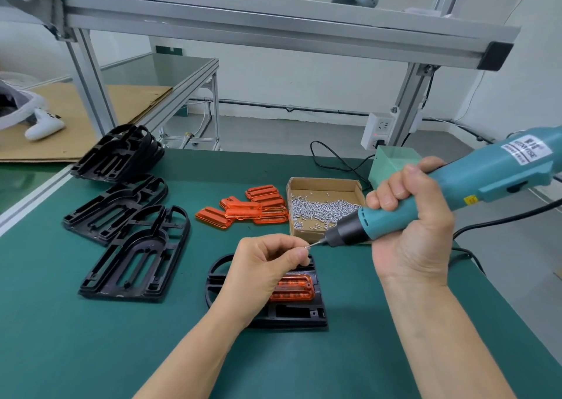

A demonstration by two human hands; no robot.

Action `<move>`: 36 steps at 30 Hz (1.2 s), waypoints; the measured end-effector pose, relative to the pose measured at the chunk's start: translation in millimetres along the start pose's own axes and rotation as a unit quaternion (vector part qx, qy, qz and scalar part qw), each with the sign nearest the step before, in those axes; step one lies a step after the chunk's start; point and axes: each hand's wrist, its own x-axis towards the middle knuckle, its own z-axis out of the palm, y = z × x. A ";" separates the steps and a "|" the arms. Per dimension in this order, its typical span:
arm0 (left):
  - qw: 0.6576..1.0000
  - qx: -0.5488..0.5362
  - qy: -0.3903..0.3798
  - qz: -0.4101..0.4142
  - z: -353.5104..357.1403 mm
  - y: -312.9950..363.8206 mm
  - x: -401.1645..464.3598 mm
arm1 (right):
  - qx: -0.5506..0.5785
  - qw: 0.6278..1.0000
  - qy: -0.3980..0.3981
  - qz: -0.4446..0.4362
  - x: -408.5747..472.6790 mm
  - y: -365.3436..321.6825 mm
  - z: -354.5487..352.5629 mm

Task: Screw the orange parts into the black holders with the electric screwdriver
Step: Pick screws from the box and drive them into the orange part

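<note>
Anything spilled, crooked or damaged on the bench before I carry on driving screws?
Nothing serious. The spare orange parts lie in a loose overlapping heap rather than a row, and the black holders at left are stacked unevenly. Screws stay inside the cardboard box. The orange part in the near holder looks seated straight.

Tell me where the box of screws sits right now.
In the head view the cardboard box of screws sits on the green mat, right of centre, just right of the loose orange parts and behind the tip of the electric screwdriver.
</note>
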 end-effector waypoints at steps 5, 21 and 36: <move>0.997 0.071 -0.004 0.018 -0.9 -2.2 0.0 | -0.002 1.000 -0.016 0.000 -0.9 2.5 -4.3; 0.994 0.107 0.003 0.009 -5.4 -5.2 1.4 | -0.012 1.000 -0.007 0.008 3.8 12.7 -8.3; 0.862 0.482 -0.143 0.070 -14.4 -13.7 3.0 | -0.150 0.982 -0.068 0.095 6.4 29.8 -22.6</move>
